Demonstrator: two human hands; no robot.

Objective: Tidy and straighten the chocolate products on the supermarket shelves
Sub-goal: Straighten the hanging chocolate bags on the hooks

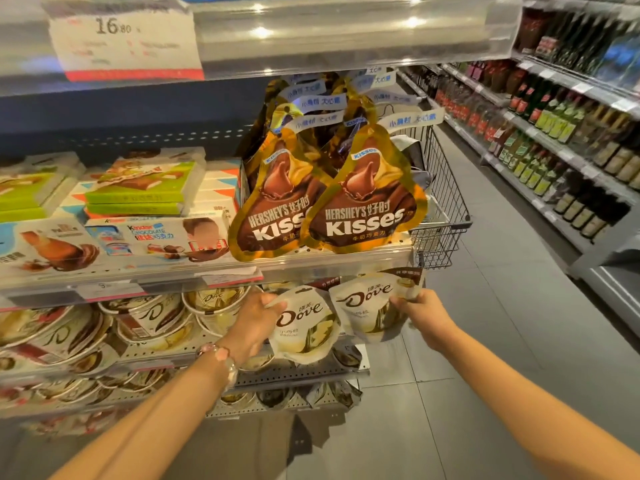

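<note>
Two white Dove pouches sit at the right end of the lower shelf. My left hand [254,322] grips the left Dove pouch [304,327] by its left edge. My right hand [424,315] holds the right Dove pouch [369,306] by its right edge, and that pouch leans slightly and overlaps the left one. Above them, gold Hershey's Kisses bags [360,202] stand upright in two rows on the middle shelf. Round Dove tubs [149,317] fill the lower shelf to the left.
Kinder chocolate boxes [156,233] are stacked left of the Kisses bags. A wire shopping cart [440,216] stands just beyond the shelf end. Bottle shelves [554,133] line the aisle's right side. Further Dove pouches [277,396] lie on the shelf below.
</note>
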